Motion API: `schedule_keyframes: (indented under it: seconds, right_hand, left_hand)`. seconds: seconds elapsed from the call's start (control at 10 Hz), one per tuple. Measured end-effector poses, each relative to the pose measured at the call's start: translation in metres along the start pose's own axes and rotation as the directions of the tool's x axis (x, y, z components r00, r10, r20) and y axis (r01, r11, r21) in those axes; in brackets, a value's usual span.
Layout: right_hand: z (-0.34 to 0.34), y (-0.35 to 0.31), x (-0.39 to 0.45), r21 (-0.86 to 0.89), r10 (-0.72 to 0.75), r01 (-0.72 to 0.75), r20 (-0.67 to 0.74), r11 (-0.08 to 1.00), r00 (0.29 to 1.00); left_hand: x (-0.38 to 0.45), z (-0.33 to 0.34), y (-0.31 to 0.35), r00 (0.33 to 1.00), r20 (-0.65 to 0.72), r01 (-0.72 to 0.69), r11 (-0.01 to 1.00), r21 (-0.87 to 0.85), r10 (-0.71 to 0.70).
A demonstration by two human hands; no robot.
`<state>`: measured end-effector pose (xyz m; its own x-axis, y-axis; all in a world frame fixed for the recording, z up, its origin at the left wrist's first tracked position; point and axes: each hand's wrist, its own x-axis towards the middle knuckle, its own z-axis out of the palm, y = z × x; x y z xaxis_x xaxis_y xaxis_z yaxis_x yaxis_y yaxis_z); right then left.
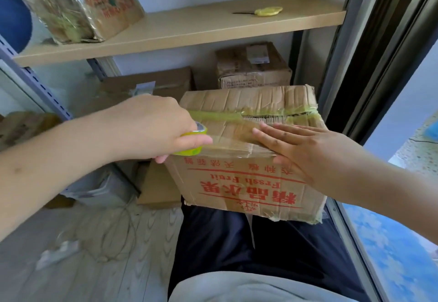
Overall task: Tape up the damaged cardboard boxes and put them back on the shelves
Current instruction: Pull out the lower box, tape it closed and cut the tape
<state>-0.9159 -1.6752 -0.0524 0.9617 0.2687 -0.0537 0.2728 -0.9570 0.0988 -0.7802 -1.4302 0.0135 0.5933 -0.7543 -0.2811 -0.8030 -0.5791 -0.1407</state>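
Note:
A worn cardboard box [239, 183] with red "Fresh Fruit" print rests on my lap. Its top seam is torn and partly covered by yellowish tape. My left hand [151, 126] grips a yellow-green tape roll [193, 141] at the box's left top edge, with a clear strip stretched across the top. My right hand [305, 152] lies flat with straight fingers on the box top, pressing the tape strip down near the front edge. Another taped, wrapped box [80, 5] stands on the upper shelf [189, 34] at the left.
Yellow-handled scissors [265, 11] lie on the upper shelf at the right. Two more cardboard boxes [251, 69] sit on the lower level behind my box. A flat cardboard piece [158, 188] and a tangle of string [113, 237] lie on the floor. A dark door frame [369, 65] borders the right.

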Motion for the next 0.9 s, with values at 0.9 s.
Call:
schedule_keyframes:
  seconds: [0.9]
  right_hand:
    - [0.003, -0.02, 0.067, -0.034, -0.03, 0.027, -0.082, 0.999, 0.996]
  left_hand:
    - [-0.006, 0.015, 0.01, 0.912, -0.405, 0.077, 0.939, 0.336, 0.07]
